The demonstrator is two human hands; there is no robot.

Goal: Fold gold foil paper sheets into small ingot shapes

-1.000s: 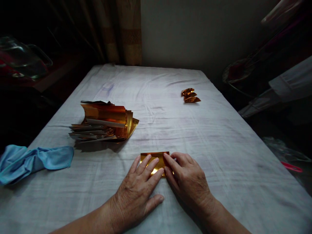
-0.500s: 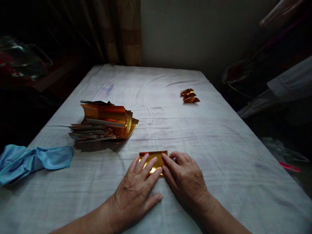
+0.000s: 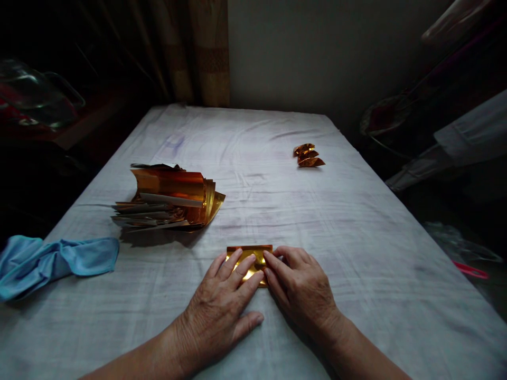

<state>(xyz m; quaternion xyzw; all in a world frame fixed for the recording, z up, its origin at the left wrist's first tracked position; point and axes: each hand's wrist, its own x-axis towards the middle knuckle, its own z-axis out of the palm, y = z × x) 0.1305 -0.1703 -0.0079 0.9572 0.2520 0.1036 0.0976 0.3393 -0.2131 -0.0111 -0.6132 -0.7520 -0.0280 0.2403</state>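
Note:
A folded piece of gold foil paper (image 3: 249, 253) lies on the white cloth-covered table (image 3: 301, 221) near its front edge. My left hand (image 3: 224, 309) lies flat on the paper's left part, fingers stretched out and pressing it down. Beside it, my right hand (image 3: 303, 290) rests with its fingers extended on the paper's right edge. The two hands almost touch at the fingertips. Most of the paper's near half is hidden under my fingers.
A stack of gold foil sheets (image 3: 170, 198), its top ones curled up, sits at the middle left. Several small folded gold pieces (image 3: 309, 155) lie at the far right. A blue cloth (image 3: 51, 261) is bunched at the left edge. Dark clutter surrounds the table.
Both hands have drawn slightly toward me and closer together on the gold paper, which now shows a little narrower. Nothing else moved.

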